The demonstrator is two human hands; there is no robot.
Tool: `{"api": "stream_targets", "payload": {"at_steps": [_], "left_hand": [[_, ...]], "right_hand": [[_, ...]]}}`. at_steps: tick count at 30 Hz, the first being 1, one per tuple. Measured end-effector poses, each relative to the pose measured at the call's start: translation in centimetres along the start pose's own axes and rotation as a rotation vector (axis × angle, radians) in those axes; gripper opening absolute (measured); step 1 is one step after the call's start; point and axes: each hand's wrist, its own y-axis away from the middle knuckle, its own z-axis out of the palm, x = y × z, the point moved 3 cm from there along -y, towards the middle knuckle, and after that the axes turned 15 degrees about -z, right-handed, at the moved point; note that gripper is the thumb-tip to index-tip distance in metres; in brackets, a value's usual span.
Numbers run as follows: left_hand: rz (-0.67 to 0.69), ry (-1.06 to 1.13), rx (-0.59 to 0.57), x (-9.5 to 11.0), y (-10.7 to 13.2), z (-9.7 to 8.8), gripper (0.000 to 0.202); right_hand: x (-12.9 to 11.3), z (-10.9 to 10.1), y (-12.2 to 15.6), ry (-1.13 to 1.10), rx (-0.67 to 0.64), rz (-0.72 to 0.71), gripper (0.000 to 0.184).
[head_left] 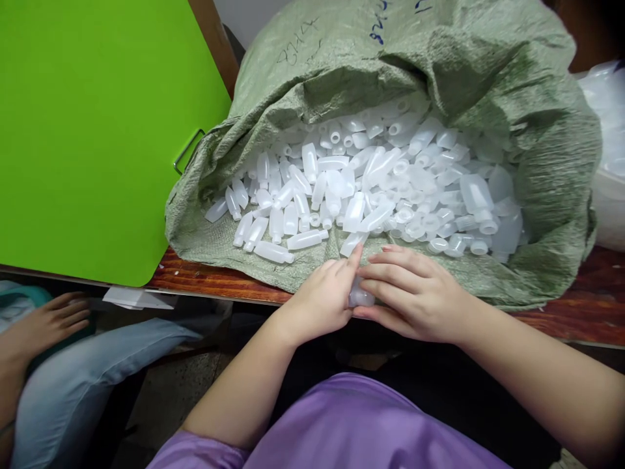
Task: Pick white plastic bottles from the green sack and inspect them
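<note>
- The left hand (325,296) and right hand (415,293) meet at the near edge of the green woven sack (551,150), fingers closed together round one small translucent plastic bottle (361,298) held between them.
- That bottle sits in the gap between the two palms, just short of the sack's folded lip; only its rounded end shows, so its mouth cannot be made out.
- Just beyond both sets of fingertips lies the heap of loose bottles (361,182) filling the sack, most on their sides.
- The step in hand looks like handling or checking a single bottle taken from the heap.
- A next move would call for a firm pinch on a light, slippery piece, and a short reach forward over the lip for another.
- Well off to the left of the left hand stands a green board (92,130); below it rests another person's hand (46,326) on a knee.
- The wooden table edge (209,280) runs under both wrists.
</note>
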Motion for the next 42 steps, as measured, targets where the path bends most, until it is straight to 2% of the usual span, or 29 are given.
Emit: {"api": "stream_targets", "payload": {"at_steps": [3, 6, 9, 14, 18, 23, 26, 28, 30, 31, 32, 34, 36, 37, 38, 39, 40, 42], "left_hand": [[0.013, 0.022, -0.011, 0.0, 0.0, 0.0, 0.068], [0.011, 0.019, -0.002, 0.0, 0.1, 0.0, 0.076], [0.023, 0.004, 0.009, -0.1, 0.1, -0.1, 0.085], [0.03, -0.046, 0.001, 0.1, 0.2, -0.1, 0.076], [0.022, -0.056, 0.008, 0.2, 0.1, -0.1, 0.072], [0.032, -0.054, 0.031, 0.0, -0.1, 0.2, 0.074], [0.047, -0.05, 0.106, -0.2, 0.4, 0.2, 0.071], [0.051, -0.031, 0.222, 0.0, 1.7, -0.2, 0.066], [0.067, 0.047, 0.314, 0.7, 3.6, -0.5, 0.065], [0.076, 0.115, 0.291, 1.2, 4.6, -0.4, 0.065], [0.076, 0.195, 0.203, 1.7, 5.5, 0.0, 0.064], [-0.031, 0.362, -0.144, 2.3, 6.8, 2.1, 0.059], [-0.373, 0.517, -0.512, 1.6, 7.3, 5.7, 0.05], [-0.604, 0.583, -0.635, 0.8, 7.4, 7.7, 0.044], [-0.877, 0.65, -0.659, -0.3, 7.2, 9.5, 0.036], [-1.009, 0.664, -0.657, -1.2, 6.7, 11.3, 0.023], [-1.082, 0.668, -0.672, -2.0, 5.9, 12.9, 0.013], [-1.178, 0.651, -0.691, -3.3, 3.9, 15.5, 0.014]], "right_hand": [[0.1, -0.1, 0.1, -0.06, -0.029, -0.001, 0.032], [0.1, -0.5, 0.2, -0.099, -0.078, -0.056, 0.022], [0.0, -0.5, 0.3, -0.073, -0.078, -0.128, 0.023], [-0.1, 0.6, 0.8, 0.0, -0.033, -0.165, 0.033], [-0.4, 1.1, 0.8, 0.048, 0.029, -0.114, 0.032], [-1.3, 0.8, 0.6, 0.059, 0.008, 0.0, 0.03], [-1.8, -0.2, 1.0, -0.005, 0.019, 0.028, 0.043], [-1.2, -1.6, 2.1, 0.027, 0.1, 0.154, 0.045], [0.1, -3.0, 4.1, 0.158, 0.149, 0.394, 0.031], [0.9, -3.5, 5.3, 0.23, 0.123, 0.522, 0.023], [1.7, -3.8, 6.5, 0.288, 0.061, 0.636, 0.019], [3.1, -3.8, 8.6, 0.329, -0.106, 0.792, 0.022], [4.0, -3.3, 9.9, 0.325, -0.231, 0.87, 0.029], [4.2, -3.0, 10.1, 0.324, -0.268, 0.886, 0.031], [4.3, -2.7, 10.2, 0.325, -0.294, 0.896, 0.032], [4.3, -2.4, 10.1, 0.325, -0.313, 0.904, 0.032], [4.3, -2.1, 10.0, 0.327, -0.325, 0.914, 0.032], [4.1, -1.8, 9.7, 0.329, -0.328, 0.945, 0.034]]}}
